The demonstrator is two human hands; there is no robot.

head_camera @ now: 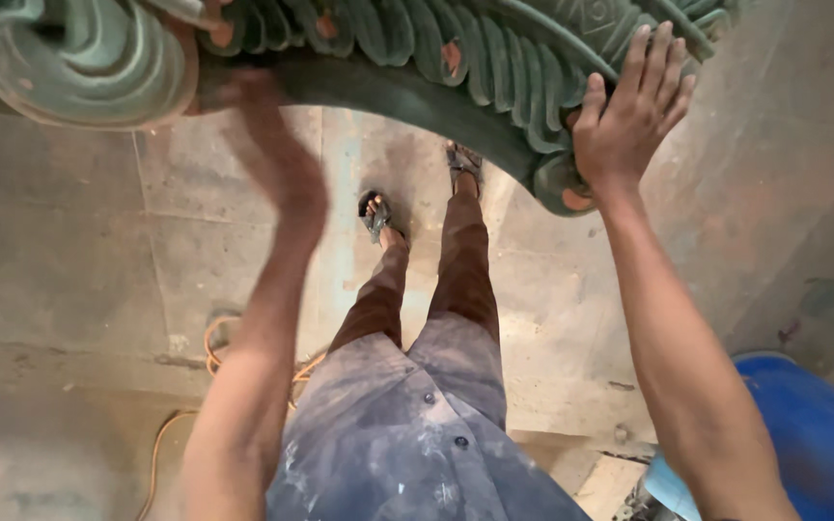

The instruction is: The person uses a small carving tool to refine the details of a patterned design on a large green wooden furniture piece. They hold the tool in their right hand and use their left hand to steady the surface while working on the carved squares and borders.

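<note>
Green-coated with reddish patches showing through, the carved ornamental arch (494,58) is hanging overhead while the right hand (629,111) is pressing open-palmed against its curved lower end and the blurred left hand (282,164) is rubbing its underside, finish still patchy.

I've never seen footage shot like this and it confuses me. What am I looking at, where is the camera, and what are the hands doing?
The camera sits on a person's head and looks straight down, so you see their own arms, legs and sandalled feet above a stained concrete floor. In front of them is a large green carved ornament with scrolls and leaf shapes. The right hand lies flat on its leafy edge. The left hand is blurred by motion, close under the carving; whether it touches is unclear. An orange cable lies on the floor, and a blue barrel stands at the lower right.
</note>
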